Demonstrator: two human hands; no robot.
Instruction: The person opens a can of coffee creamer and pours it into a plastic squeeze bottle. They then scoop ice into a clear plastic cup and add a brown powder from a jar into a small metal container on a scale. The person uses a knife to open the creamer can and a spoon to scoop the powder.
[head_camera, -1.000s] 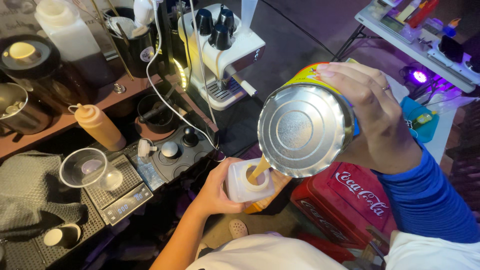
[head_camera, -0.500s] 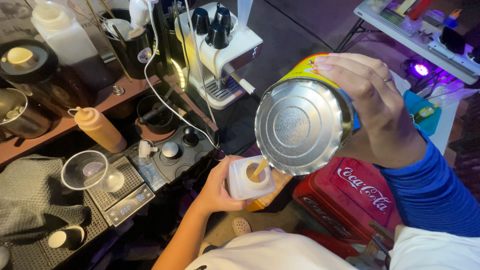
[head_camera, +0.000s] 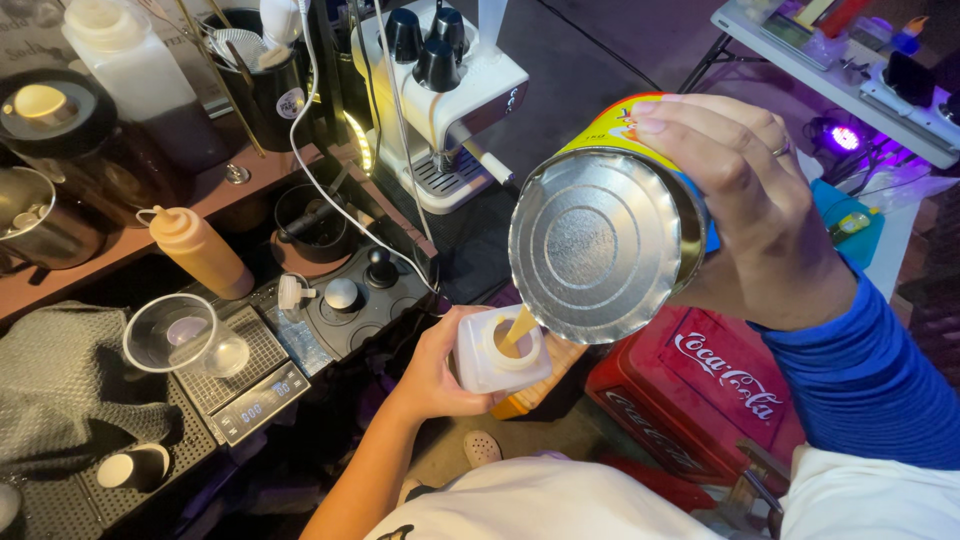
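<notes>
Right hand raised, left hand low

The can is tilting above the small bottle, its stream falling into the bottle's mouth. To the left, a cup is sitting on a scale on the worktop. Behind the scale a squeeze bottle is standing; the coffee machine is standing farther back. A cooler box is lying below the can.

Dark floor; brown wooden shelf; white table; purple light.
</notes>
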